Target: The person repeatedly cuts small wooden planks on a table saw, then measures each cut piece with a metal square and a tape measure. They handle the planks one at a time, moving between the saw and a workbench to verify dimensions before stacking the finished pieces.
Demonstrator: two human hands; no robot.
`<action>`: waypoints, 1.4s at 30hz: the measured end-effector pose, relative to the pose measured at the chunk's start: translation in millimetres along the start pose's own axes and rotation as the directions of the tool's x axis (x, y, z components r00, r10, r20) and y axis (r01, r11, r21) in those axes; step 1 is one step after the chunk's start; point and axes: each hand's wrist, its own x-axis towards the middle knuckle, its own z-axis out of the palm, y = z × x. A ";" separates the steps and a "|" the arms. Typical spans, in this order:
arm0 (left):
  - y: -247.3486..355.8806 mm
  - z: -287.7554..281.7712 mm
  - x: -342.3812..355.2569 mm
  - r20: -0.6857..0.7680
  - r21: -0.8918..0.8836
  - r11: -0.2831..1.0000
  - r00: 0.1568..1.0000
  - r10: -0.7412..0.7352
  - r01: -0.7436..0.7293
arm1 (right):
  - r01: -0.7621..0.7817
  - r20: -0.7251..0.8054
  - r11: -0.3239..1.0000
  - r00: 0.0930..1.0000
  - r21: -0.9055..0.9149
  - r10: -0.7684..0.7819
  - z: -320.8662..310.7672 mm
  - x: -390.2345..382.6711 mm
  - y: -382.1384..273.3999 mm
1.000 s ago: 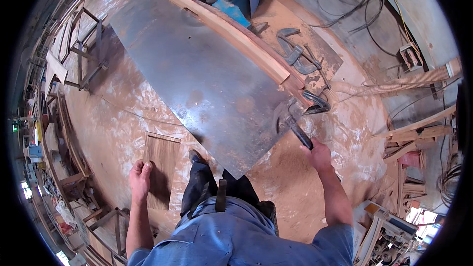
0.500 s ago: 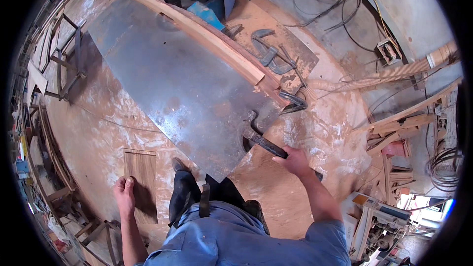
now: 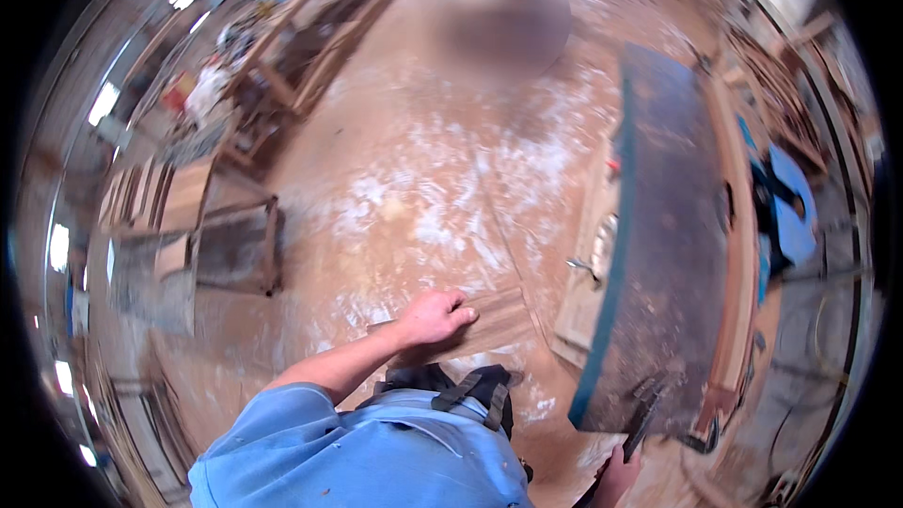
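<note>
Nearby are a metal table (image 3: 666,216) and planks (image 3: 186,196), left hand (image 3: 435,317) pinching a board (image 3: 501,316), right hand (image 3: 618,472) gripping a tool (image 3: 643,420).

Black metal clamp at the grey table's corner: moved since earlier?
No. The black metal clamp still sits at the near end of the long reddish wooden fence.

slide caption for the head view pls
Left hand gripping a board, right hand holding a dark tool near a metal table.
</note>
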 end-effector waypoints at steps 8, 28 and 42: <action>-174.1 -91.9 -71.6 -0.187 -0.111 0.980 0.965 -0.186 0.167 | 0.409 0.200 0.884 0.869 0.227 -0.453 170.1 -67.6 -188.3; -358.9 -169.9 -266.8 -0.511 -0.791 0.471 0.001 -0.860 0.391 | 0.773 0.990 0.619 0.107 -0.143 0.094 693.0 -171.2 -317.5; -402.3 -253.4 -211.1 -0.402 -0.910 0.379 -0.129 -0.906 0.170 | 0.746 0.979 0.644 -0.200 0.171 -0.028 963.9 -349.8 -449.4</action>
